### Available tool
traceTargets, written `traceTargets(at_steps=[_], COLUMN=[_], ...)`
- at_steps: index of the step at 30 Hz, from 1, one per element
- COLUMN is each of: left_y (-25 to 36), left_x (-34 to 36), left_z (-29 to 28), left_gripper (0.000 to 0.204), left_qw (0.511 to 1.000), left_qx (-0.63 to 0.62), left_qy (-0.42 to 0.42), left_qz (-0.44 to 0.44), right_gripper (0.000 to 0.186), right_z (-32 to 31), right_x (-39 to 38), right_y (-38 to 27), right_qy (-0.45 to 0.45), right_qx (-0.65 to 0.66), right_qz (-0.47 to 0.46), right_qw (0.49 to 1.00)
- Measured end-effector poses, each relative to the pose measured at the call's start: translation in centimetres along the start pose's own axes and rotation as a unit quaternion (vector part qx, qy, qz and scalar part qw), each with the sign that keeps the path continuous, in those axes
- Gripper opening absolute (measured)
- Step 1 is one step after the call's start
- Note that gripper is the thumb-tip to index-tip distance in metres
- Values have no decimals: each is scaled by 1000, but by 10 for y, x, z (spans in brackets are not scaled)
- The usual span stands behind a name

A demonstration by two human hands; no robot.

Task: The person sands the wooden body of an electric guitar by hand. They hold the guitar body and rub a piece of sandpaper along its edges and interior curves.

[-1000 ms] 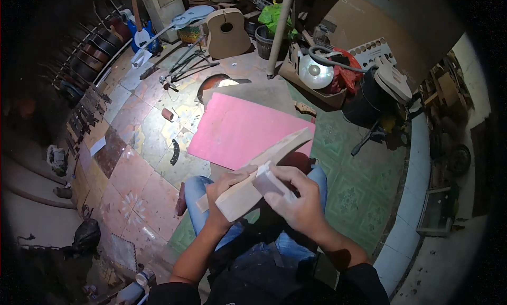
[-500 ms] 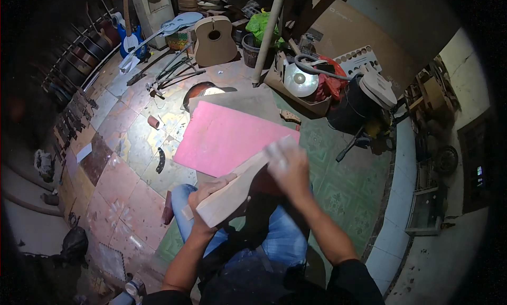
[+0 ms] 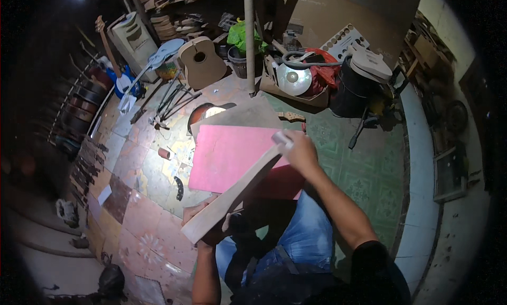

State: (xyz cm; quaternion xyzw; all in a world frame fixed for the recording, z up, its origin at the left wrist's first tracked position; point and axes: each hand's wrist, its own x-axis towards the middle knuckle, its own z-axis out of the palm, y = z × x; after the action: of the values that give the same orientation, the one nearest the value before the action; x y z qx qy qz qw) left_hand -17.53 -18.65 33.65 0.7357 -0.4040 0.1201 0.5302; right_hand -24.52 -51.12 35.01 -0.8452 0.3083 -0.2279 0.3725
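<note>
My left hand (image 3: pixel 195 212) is closed around the wide lower end of a long, pale wooden piece (image 3: pixel 235 193), shaped like a guitar neck and held slanting up and to the right over my lap. My right hand (image 3: pixel 298 154) grips a small block (image 3: pixel 282 139), seemingly a sanding block, at the far, narrow tip of that wood. Beyond them lies a pink board (image 3: pixel 227 154) over a grey-brown sheet (image 3: pixel 245 115), with part of a sunburst guitar body (image 3: pixel 196 113) showing from under it.
A small neck headstock (image 3: pixel 290 116), black curved piece (image 3: pixel 179 188) and red-brown cylinder (image 3: pixel 163 153) lie on the tiles. Behind are guitar stands (image 3: pixel 169 112), an unfinished acoustic body (image 3: pixel 203 67), a pole (image 3: pixel 250 57), a cluttered box (image 3: pixel 272 86) and black bucket (image 3: pixel 343 96). Guitars (image 3: pixel 79 109) line the left.
My right hand with the block has travelled from mid-length of the wood up to its far tip. The wood has shifted lower and leftward at its near end. The camera view has tilted.
</note>
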Motion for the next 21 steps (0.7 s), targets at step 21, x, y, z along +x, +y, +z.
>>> traceTargets(at_steps=[21], left_y=[-213], left_x=[-37], left_z=[-84], left_gripper=[56], left_qw=[935], left_qx=[-148], left_qy=[206], left_qz=[-249], right_gripper=[20], right_z=[82], right_x=[-24], right_y=[127], right_qy=[-144], right_qx=[250], right_qz=[214], right_qw=[933])
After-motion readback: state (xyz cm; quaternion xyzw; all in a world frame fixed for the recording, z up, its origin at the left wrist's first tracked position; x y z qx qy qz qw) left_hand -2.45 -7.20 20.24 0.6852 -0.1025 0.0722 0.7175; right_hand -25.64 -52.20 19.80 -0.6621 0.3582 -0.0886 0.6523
